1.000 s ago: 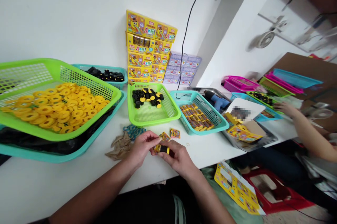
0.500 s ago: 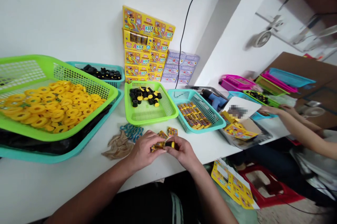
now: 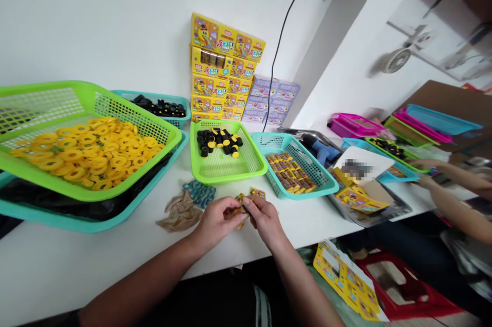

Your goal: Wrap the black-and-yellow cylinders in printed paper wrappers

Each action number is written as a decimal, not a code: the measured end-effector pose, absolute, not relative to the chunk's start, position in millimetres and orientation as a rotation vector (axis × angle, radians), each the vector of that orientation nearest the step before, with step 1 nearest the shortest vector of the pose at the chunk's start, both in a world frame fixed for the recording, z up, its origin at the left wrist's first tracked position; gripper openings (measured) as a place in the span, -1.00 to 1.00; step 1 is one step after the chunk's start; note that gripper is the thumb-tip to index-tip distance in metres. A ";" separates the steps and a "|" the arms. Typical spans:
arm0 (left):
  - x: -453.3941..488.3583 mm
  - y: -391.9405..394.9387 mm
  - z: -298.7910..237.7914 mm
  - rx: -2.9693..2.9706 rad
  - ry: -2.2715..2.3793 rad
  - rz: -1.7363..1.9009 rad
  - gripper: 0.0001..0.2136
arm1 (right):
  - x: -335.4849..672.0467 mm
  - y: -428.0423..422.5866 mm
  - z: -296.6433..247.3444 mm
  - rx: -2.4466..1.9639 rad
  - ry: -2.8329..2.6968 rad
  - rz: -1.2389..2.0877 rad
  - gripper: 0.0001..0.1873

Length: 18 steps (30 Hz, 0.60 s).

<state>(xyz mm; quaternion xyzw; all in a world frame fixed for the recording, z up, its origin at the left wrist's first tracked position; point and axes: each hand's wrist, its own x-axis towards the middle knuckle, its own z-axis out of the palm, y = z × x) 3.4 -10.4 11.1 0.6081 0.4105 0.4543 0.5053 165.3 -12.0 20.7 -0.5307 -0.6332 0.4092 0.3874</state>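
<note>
My left hand [image 3: 215, 223] and my right hand [image 3: 264, 219] meet above the white table's front edge, pinching a small yellow printed card [image 3: 240, 210] between their fingers. Whatever else lies inside my fingers is hidden. A second printed card [image 3: 258, 193] rests just beyond my right hand. Left of my left hand lie a blue beaded strip [image 3: 199, 193] and crumpled brown wrapping [image 3: 180, 212]. Behind my hands, a green tray [image 3: 226, 176] holds black-and-yellow rollers [image 3: 218, 142]. A teal basket [image 3: 307, 165] holds small yellow packets [image 3: 290, 176].
A green basket [image 3: 96, 96] of yellow rings [image 3: 92, 158] sits in a teal tray at left. Stacked yellow boxes [image 3: 219, 68] stand against the wall. A co-worker's hands [image 3: 425, 173] work at the right among more trays. A blue tool [image 3: 322, 148] lies behind the teal basket.
The black-and-yellow roller visible at my right fingers is now hidden as my hands close together over the card. The view has shifted slightly, and the co-worker's hands have moved.
</note>
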 end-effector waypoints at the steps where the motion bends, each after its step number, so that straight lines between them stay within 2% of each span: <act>1: 3.9 -10.6 11.7 1.359 0.946 1.079 -0.82 | 162.7 -13.2 21.9 -1.354 -1.652 0.973 -0.52; 4: 4.9 -11.6 13.4 1.068 0.865 1.063 -0.79 | 156.9 -19.3 22.3 -1.328 -1.788 0.759 -0.50; 8: 6.0 -12.5 13.1 0.890 0.878 1.077 -0.81 | 159.0 -24.2 18.4 -1.296 -1.991 0.660 -0.44; 10: 6.5 -12.0 11.3 0.846 0.878 1.064 -0.80 | 163.1 -23.5 18.8 -1.293 -2.046 0.667 -0.43; 13: 6.8 -10.4 7.7 0.740 0.790 1.021 -0.78 | 169.6 -21.2 22.1 -1.241 -2.025 0.738 -0.53; 18: 5.8 -9.0 6.4 0.698 0.709 0.866 -0.70 | 177.1 -20.9 19.4 -1.274 -1.771 0.921 -0.64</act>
